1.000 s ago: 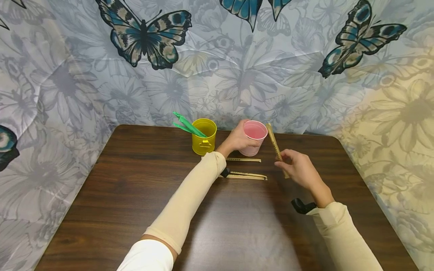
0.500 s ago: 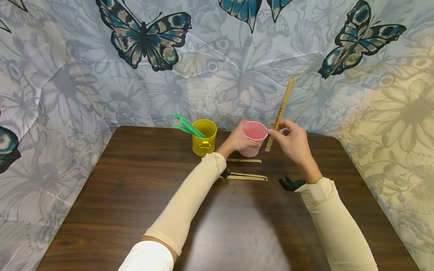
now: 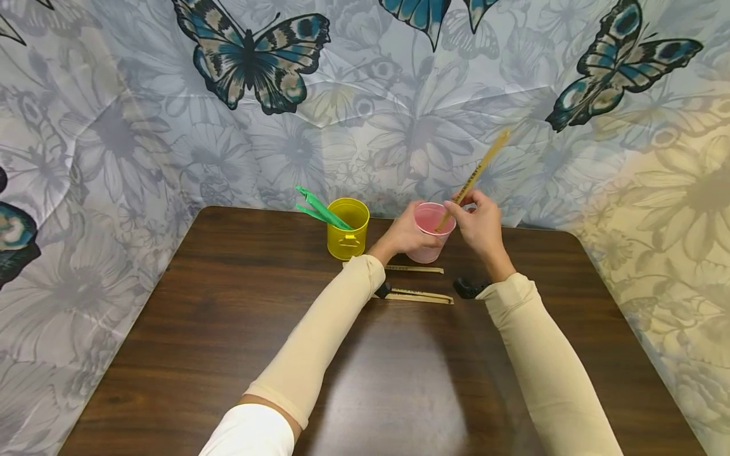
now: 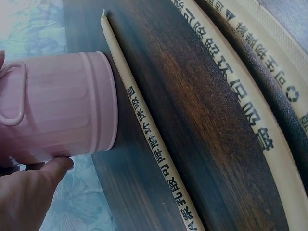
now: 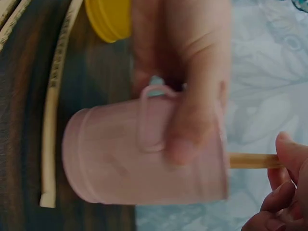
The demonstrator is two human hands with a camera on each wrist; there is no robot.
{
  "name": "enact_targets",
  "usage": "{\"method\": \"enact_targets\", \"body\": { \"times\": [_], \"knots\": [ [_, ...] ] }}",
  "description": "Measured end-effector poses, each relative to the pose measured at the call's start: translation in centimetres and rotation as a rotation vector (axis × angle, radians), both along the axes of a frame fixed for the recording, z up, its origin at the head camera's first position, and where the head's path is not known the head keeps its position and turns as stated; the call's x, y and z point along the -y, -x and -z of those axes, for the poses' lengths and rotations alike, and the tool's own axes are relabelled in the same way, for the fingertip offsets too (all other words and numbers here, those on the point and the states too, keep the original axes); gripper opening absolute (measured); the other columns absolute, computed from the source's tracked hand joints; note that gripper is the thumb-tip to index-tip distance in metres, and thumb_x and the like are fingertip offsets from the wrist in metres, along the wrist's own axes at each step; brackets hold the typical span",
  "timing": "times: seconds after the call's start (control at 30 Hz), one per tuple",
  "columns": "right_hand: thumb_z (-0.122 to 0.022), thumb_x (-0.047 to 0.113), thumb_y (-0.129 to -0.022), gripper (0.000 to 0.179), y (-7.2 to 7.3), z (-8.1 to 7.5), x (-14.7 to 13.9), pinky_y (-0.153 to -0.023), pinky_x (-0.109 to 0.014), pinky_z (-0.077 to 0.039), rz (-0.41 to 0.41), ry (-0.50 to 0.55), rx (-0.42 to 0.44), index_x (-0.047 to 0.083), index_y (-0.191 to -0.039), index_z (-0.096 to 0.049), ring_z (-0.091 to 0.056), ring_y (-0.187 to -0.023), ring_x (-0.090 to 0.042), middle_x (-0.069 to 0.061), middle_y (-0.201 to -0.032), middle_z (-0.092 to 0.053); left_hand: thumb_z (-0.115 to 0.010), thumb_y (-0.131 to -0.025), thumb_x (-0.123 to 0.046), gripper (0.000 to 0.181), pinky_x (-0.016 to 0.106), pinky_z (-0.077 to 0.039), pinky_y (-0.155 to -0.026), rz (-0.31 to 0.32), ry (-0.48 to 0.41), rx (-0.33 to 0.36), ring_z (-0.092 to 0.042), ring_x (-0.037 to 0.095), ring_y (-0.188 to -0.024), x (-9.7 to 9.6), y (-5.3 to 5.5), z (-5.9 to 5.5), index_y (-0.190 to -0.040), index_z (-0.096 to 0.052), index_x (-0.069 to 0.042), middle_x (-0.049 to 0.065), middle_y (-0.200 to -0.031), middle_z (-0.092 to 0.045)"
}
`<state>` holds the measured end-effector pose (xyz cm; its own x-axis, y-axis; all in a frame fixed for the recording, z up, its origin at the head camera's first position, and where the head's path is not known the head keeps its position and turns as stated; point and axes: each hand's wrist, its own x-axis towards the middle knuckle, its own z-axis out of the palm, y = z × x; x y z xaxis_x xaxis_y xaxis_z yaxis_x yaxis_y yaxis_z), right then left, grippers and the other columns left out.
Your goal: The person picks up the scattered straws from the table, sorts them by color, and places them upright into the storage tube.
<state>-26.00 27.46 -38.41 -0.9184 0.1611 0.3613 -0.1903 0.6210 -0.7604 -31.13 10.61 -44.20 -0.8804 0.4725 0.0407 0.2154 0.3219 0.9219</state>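
Straw (image 3: 485, 163) in right fingers (image 5: 292, 154), one pink bucket (image 3: 425, 254) in left fingers (image 5: 185, 142) — three more straws (image 3: 422, 294)

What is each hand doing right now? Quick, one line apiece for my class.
Left hand: closed, holding the pink bucket.
Right hand: closed, pinching a tan straw, its lower end inside the bucket.

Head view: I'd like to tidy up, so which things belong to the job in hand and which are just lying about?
In the job:
pink bucket, held by left hand
tan straw, pinched by right hand
probably the matching straws on the table

Apparently just standing by:
yellow bucket
green sticks leaning in it
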Motion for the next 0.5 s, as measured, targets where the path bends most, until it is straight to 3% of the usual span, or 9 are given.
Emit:
{"method": "enact_targets", "body": {
  "times": [0.17, 0.27, 0.4, 0.5],
  "knots": [
    [-0.075, 0.027, -0.094, 0.026, 0.2, 1.2, -0.3, -0.048, -0.020, -0.039, 0.012, -0.045, 0.043, 0.004, -0.105, -0.070, -0.048, -0.058, -0.003, -0.005, -0.095, -0.067, -0.090, -0.073, -0.022, 0.106, 0.033, -0.050, -0.107, 0.003, -0.006, 0.006, -0.058, 0.024, -0.127, -0.2, 0.0, -0.2, -0.156, -0.026, -0.009, 0.012, -0.143, -0.056],
    [-0.075, 0.028, -0.094, 0.026, 0.2, 1.4, -0.3, -0.047, -0.020, -0.037, 0.016, -0.063, 0.057, 0.005, -0.105, -0.070, -0.045, -0.057, -0.005, -0.011, -0.098, -0.069, -0.090, -0.074, -0.021, 0.105, 0.034, -0.050, -0.107, 0.002, -0.014, 0.015, -0.058, 0.024, -0.127, -0.2, -0.1, -0.3, -0.157, -0.026, -0.010, 0.012, -0.143, -0.055],
    [-0.076, 0.026, -0.093, 0.028, 0.1, 1.5, -0.5, -0.045, -0.020, -0.034, 0.023, -0.077, 0.074, 0.003, -0.105, -0.069, -0.039, -0.051, -0.002, -0.015, -0.103, -0.071, -0.090, -0.075, -0.021, 0.104, 0.034, -0.050, -0.107, -0.001, -0.014, 0.025, -0.058, 0.024, -0.127, -0.1, -0.2, -0.3, -0.156, -0.026, -0.011, 0.012, -0.142, -0.056],
    [-0.076, 0.026, -0.093, 0.035, -0.1, 1.7, -0.7, -0.047, -0.019, -0.036, 0.025, -0.101, 0.097, 0.000, -0.114, -0.066, -0.044, -0.053, -0.002, -0.016, -0.105, -0.069, -0.090, -0.075, -0.021, 0.102, 0.035, -0.050, -0.108, -0.004, -0.015, 0.028, -0.058, 0.025, -0.127, -0.1, -0.3, -0.3, -0.155, -0.028, -0.011, 0.012, -0.141, -0.057]
  ]
}}
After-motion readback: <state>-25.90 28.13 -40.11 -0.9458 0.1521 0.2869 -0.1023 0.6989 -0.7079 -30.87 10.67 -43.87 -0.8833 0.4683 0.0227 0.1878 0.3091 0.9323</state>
